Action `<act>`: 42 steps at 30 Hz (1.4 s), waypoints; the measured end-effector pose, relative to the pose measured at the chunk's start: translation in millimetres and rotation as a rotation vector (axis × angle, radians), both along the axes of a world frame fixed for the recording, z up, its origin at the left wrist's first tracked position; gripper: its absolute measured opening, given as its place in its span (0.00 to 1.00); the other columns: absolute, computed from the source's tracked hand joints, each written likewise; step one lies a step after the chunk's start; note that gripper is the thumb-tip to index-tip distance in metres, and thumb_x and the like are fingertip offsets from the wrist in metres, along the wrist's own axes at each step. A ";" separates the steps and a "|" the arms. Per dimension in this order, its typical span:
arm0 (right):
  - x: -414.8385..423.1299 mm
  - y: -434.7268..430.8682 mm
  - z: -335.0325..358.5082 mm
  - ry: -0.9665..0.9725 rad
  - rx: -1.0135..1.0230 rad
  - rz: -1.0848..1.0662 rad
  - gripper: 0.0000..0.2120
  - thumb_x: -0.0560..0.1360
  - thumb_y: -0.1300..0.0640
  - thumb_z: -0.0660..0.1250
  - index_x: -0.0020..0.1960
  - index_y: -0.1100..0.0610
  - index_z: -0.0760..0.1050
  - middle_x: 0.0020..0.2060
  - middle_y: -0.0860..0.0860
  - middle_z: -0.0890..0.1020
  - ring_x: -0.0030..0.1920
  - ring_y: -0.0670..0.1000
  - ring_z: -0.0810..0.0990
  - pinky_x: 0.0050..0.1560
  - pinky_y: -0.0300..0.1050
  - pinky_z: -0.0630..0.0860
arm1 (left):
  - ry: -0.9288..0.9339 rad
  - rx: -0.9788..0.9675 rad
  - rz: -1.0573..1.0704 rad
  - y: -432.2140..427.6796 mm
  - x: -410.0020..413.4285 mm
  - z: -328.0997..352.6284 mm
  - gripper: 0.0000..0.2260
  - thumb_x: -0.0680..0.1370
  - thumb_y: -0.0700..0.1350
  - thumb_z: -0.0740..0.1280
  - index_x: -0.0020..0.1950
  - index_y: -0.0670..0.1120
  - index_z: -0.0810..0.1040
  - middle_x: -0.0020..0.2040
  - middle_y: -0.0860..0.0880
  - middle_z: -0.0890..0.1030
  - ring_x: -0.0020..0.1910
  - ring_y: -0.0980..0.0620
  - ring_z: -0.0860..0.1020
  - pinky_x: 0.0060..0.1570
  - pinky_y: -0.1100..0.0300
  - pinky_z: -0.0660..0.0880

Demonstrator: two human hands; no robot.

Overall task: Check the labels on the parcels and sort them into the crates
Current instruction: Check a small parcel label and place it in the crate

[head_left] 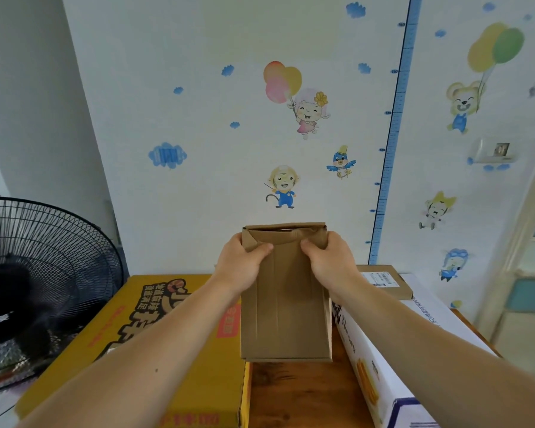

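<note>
Wooden table (303,393) below me, a wall of cartoon stickers (291,118) ahead, a black fan (44,288) at the left edge. A strip of bare wood runs between the yellow box (173,335) on the left and the white box (399,350) on the right. A flat labelled parcel (383,281) lies on the white box. My left hand (241,261) and right hand (331,257) grip the top corners of the brown parcel (286,304), centre frame, above that gap.

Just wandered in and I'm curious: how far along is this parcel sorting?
One labelled flat parcel already lies on the white carton. The left hand and right hand grip a brown cardboard parcel upright; no label shows on its near face. It still needs sorting.
</note>
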State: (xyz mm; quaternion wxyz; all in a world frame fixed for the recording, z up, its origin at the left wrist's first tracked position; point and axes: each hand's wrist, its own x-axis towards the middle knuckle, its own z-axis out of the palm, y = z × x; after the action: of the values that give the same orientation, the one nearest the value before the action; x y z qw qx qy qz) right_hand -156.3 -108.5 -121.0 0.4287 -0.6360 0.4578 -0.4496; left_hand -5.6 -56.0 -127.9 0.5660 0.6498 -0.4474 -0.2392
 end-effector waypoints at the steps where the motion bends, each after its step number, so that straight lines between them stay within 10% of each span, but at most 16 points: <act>1: -0.1 -0.9 -0.9 0.004 0.000 -0.004 0.06 0.81 0.51 0.63 0.56 0.51 0.71 0.46 0.47 0.77 0.48 0.47 0.75 0.45 0.44 0.70 | -0.022 -0.004 0.000 0.0 -1.0 0.0 0.13 0.73 0.53 0.71 0.53 0.49 0.79 0.49 0.50 0.83 0.51 0.48 0.81 0.58 0.44 0.77; 14: -2.2 -3.4 -4.7 -0.062 0.075 0.021 0.06 0.79 0.52 0.66 0.55 0.51 0.73 0.48 0.48 0.79 0.49 0.48 0.76 0.50 0.46 0.73 | 0.091 -0.004 -0.010 5.4 -1.7 1.9 0.18 0.66 0.57 0.70 0.52 0.51 0.80 0.47 0.52 0.85 0.49 0.49 0.82 0.57 0.43 0.78; 31: -6.4 -9.8 9.2 -0.134 0.014 0.011 0.08 0.79 0.50 0.66 0.56 0.51 0.72 0.50 0.48 0.80 0.53 0.51 0.78 0.58 0.54 0.77 | 0.131 0.016 -0.128 11.4 3.8 -5.9 0.13 0.79 0.47 0.68 0.63 0.50 0.73 0.56 0.49 0.81 0.54 0.48 0.80 0.59 0.47 0.77; 36: -6.9 0.9 1.7 -0.144 0.105 0.102 0.10 0.79 0.49 0.67 0.57 0.50 0.71 0.47 0.45 0.79 0.45 0.44 0.77 0.42 0.39 0.74 | 0.131 -0.087 -0.027 8.2 5.6 3.4 0.09 0.79 0.46 0.68 0.58 0.49 0.76 0.54 0.49 0.82 0.53 0.49 0.81 0.56 0.48 0.78; 42: 1.4 5.7 -6.8 -0.149 0.177 0.129 0.09 0.80 0.52 0.66 0.59 0.51 0.72 0.53 0.51 0.81 0.54 0.54 0.79 0.62 0.59 0.76 | 0.089 -0.146 0.004 5.8 7.4 11.6 0.11 0.79 0.44 0.67 0.61 0.47 0.77 0.53 0.51 0.82 0.53 0.52 0.80 0.50 0.57 0.76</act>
State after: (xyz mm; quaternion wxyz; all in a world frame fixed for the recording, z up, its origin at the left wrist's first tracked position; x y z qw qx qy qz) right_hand -154.9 -102.8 -127.8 0.5441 -0.5886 0.4208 -0.4248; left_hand 1.8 -50.2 -116.3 0.6317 0.5965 -0.4368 -0.2331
